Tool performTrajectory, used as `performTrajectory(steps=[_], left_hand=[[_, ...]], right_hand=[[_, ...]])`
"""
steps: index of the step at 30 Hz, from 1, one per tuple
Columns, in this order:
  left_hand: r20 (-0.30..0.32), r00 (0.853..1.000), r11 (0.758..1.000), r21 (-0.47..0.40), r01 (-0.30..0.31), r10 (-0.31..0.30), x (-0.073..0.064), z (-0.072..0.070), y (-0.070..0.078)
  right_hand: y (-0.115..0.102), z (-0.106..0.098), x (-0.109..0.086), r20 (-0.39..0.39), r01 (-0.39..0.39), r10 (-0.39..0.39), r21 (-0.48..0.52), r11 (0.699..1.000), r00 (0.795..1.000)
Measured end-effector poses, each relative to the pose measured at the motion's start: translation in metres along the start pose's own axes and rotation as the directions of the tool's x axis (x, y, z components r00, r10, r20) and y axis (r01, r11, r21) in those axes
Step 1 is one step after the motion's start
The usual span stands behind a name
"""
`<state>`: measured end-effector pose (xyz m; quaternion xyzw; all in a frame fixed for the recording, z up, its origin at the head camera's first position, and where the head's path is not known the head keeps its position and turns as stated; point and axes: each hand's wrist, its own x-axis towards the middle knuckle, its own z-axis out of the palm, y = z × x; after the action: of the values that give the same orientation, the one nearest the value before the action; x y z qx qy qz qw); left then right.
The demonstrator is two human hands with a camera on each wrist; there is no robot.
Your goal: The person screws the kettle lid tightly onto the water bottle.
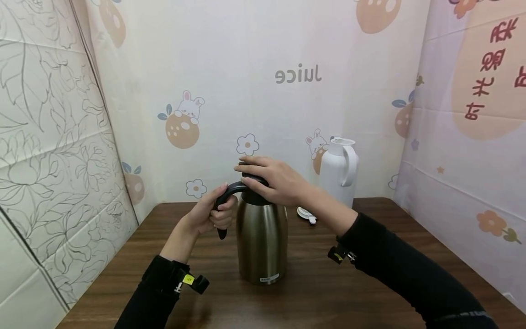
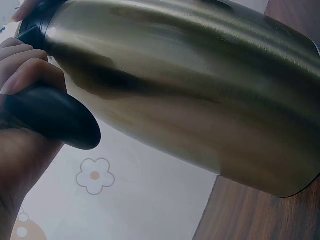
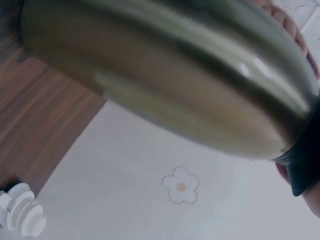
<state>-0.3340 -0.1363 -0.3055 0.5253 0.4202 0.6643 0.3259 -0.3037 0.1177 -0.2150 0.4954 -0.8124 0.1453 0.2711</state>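
Note:
A brushed-gold thermos jug (image 1: 262,246) with a black top stands upright on the wooden table, a small white label low on its front. My left hand (image 1: 213,212) grips its curved black handle (image 2: 60,117), fingers wrapped around and thumb along the top. From the right, my right hand (image 1: 277,180) holds the black lid (image 1: 255,197), with the thumb on the near side and the fingers reaching across the top. The hand covers much of the lid. In the right wrist view, the black spout (image 3: 302,170) shows beside part of that hand.
Behind the right forearm stands a white jug (image 1: 338,171) with a handle and an uncovered mouth. A white stopper (image 1: 306,214) lies on the table (image 1: 197,292) in front of it. Patterned cloth walls (image 1: 255,105) enclose the table's back and sides.

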Motion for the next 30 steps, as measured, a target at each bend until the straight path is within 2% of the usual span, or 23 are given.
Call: performTrajectory(steps=[3, 6, 15, 22, 30], left_hand=[[0.001, 1.0, 1.0, 0.001, 0.001, -0.001, 0.0, 0.0, 0.0], [-0.003, 1.0, 1.0, 0.002, 0.009, -0.009, 0.0, -0.001, 0.0], [-0.011, 1.0, 1.0, 0.006, 0.009, -0.009, 0.0, 0.0, -0.001], [-0.015, 1.0, 1.0, 0.01, 0.015, -0.015, -0.001, 0.002, 0.001], [0.01, 1.0, 1.0, 0.003, 0.009, -0.009, -0.001, 0.0, 0.001]], right_hand=[[0.007, -0.001, 0.001, -0.001, 0.077, -0.077, 0.024, 0.997, 0.997], [0.012, -0.002, 0.0, 0.004, 0.114, -0.114, 0.037, 0.993, 0.993], [0.012, 0.0, 0.0, -0.013, 0.134, -0.134, 0.02, 0.991, 0.991], [0.005, 0.002, 0.001, -0.011, 0.09, -0.09, -0.021, 0.996, 0.996], [-0.01, 0.002, 0.004, 0.0, -0.033, 0.034, -0.118, 0.992, 0.999]])
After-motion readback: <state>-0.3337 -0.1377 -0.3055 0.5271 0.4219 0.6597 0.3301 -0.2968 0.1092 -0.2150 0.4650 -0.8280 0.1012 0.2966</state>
